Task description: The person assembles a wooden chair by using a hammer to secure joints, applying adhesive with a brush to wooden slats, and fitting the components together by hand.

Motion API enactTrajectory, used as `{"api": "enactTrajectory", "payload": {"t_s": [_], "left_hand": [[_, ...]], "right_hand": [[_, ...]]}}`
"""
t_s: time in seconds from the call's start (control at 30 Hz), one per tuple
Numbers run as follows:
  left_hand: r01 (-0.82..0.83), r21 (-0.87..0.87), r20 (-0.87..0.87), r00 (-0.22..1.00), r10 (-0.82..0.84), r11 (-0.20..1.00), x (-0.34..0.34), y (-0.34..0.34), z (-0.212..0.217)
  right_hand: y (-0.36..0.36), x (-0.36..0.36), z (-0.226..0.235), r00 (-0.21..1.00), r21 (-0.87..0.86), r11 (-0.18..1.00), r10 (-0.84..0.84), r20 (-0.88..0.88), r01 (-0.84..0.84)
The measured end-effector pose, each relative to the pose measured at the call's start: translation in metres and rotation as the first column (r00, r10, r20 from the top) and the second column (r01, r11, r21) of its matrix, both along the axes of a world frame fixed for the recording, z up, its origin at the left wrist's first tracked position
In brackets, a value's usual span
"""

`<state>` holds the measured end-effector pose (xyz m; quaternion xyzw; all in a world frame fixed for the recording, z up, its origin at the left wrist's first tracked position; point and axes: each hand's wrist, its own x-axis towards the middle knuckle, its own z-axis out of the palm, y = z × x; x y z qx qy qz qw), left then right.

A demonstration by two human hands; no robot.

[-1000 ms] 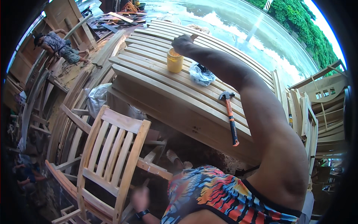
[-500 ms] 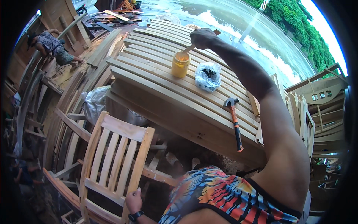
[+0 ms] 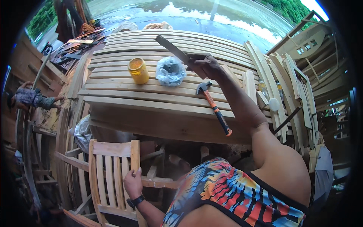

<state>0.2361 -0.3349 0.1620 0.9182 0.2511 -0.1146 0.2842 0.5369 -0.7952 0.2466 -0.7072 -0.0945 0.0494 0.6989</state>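
My right hand [image 3: 204, 65] is raised over a stack of wooden slats [image 3: 151, 96] and grips a thin dark wooden stick [image 3: 172, 48] that points up and left. Just left of that hand lie a crumpled clear plastic bag [image 3: 171, 70] and a yellow jar [image 3: 138, 70]. A hammer with an orange and black handle [image 3: 214, 108] rests on the slats below the hand. My left hand [image 3: 132, 183] holds the upright of a slatted wooden chair [image 3: 113, 178] at the lower left.
Another person [image 3: 32, 99] crouches at the far left among wood pieces. More slats and frames lean at the right [image 3: 287, 87]. A plastic bag [image 3: 81, 132] sits under the stack. Water lies beyond the far edge [image 3: 189, 15].
My right hand lifted the stick away from the yellow jar and moved right. The view swung left. My left hand shifted up onto the chair's upright.
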Motion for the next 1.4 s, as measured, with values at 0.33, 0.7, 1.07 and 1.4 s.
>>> {"api": "enactTrajectory", "payload": {"t_s": [0.33,0.7,1.07,1.4], "left_hand": [[0.705,-0.144,0.299,0.700,-0.649,0.694,0.089,-0.253,0.021],[0.883,0.134,0.154,0.430,-0.889,0.450,0.130,-0.603,0.001],[0.529,-0.780,0.355,0.814,-0.461,0.335,0.166,-0.591,-0.021],[0.425,-0.900,0.339,0.822,0.457,-0.096,0.077,-0.287,0.061]], "right_hand": [[-0.124,-0.280,-0.040,0.936,0.200,0.931,-0.255,-0.243,0.305],[-0.220,-0.393,-0.058,0.853,0.354,0.777,-0.460,-0.245,0.521],[-0.234,-0.377,-0.060,0.901,0.408,0.803,-0.389,-0.193,0.435],[-0.156,-0.316,-0.040,0.989,0.235,0.971,-0.002,-0.150,0.037]]}}
